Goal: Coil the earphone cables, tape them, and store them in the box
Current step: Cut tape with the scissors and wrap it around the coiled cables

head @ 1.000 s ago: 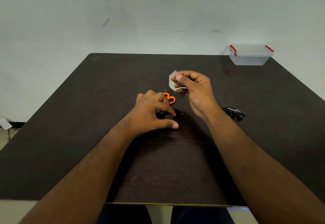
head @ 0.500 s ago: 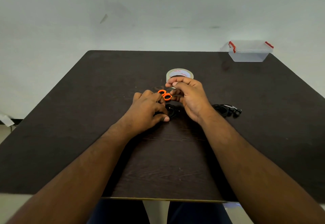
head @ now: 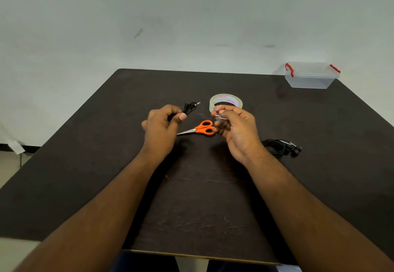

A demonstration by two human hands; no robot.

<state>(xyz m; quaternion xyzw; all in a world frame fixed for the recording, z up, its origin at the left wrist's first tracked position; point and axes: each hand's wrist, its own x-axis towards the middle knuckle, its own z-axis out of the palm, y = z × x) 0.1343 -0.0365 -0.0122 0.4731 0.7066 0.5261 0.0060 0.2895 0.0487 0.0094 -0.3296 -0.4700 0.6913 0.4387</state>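
Left hand [head: 160, 126] grips a coiled cable [head: 190, 107]; right hand [head: 235, 125] pinches a tape strip [head: 220, 115]. Taping pends; another cable [head: 281, 146] right of the scissors [head: 199, 128]; box [head: 310, 75] unused.

Both forearms reached forward over the table [head: 85, 165]. The left hand [head: 160, 132] was fisted around a bundled earphone cable [head: 189, 108]; the right hand [head: 237, 129] pinched a tape strip [head: 220, 118], fingers curled.

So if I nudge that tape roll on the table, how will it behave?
The tape roll lies flat on its side, so it will probably slide rather than roll. It looks hollow and light, so a small push should shift it. Tipped on edge, it could roll away.
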